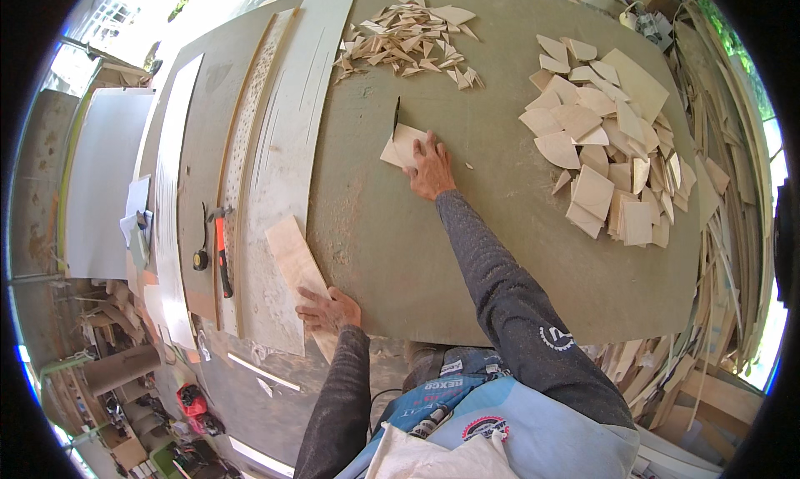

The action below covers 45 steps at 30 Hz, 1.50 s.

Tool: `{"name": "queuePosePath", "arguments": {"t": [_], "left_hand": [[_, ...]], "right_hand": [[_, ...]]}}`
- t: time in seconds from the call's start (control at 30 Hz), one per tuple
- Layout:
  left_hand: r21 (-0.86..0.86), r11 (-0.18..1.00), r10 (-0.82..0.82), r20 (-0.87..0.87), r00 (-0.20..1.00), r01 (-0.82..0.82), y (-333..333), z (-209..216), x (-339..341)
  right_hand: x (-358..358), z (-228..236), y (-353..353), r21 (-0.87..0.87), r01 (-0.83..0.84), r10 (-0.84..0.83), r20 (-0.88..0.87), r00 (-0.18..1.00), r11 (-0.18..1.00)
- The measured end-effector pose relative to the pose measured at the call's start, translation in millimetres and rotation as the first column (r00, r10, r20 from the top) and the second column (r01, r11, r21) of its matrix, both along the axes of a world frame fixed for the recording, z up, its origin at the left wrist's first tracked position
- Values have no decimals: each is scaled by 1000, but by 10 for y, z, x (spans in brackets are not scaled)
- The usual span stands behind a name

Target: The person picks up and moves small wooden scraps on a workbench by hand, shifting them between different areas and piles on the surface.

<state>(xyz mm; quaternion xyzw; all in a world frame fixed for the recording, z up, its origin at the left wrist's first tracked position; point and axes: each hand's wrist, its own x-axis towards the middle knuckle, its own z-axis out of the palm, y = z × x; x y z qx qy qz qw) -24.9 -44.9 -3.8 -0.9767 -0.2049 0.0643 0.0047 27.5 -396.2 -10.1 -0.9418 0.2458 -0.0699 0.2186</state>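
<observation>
Two bare hands at work. Right grip (431, 169): fingers spread and slightly bent, partly open, laid over one small wood piece (397, 146), fingertips on its right part. Can't tell if anything is pinched underneath. Left grip (331, 310): fingers loosely spread across one long wood strip (287, 250), open, thumb toward the strip's right edge.

Small piece: one, pale, thin, flat, straight-edged where it shows, plain face, right part hidden by the fingers. It lies flat mid-counter (383, 254), its far edge right at one thin dark blade (397, 116) that stands up there; exact contact too small to tell.

Long strip: one, same pale wood, narrow, slanted, lying partly over one wide pale board (287, 120), near end past the counter's near side.

Farther out, two piles on the counter. Scrap pile (404, 41), beyond the blade: small pointed slivers, dozens, overlapping, no exact count. Cut-piece pile (596, 112), over on the right: bigger flat pieces, many with one rounded edge, also dozens, stacked and overlapping.

Left of the wide board: one hammer (222, 250), red-orange and black handle; just beside it, one tape measure (201, 260), dark and yellow. Counter itself is grey-green and dusty.
</observation>
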Motion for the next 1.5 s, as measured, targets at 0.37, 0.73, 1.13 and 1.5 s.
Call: {"name": "queuePosePath", "arguments": {"t": [0.37,0.73,1.13,1.5], "left_hand": [[-35,999,-3,47,999,5,-8,25,-24],[0,1000,-18,58,998,18,-59,29,16],[15,998,-54,64,996,53,-12,-6,-51],[-35,999,-8,44,999,9,18,-51,-18]], "right_hand": [[154,46,-136,48,39,-39,-1,999,998],[450,50,-530,51,77,-75,-34,997,996],[-117,70,-234,122,-105,105,-1,994,987],[-272,-9,-21,99,-122,118,44,992,988]]}}
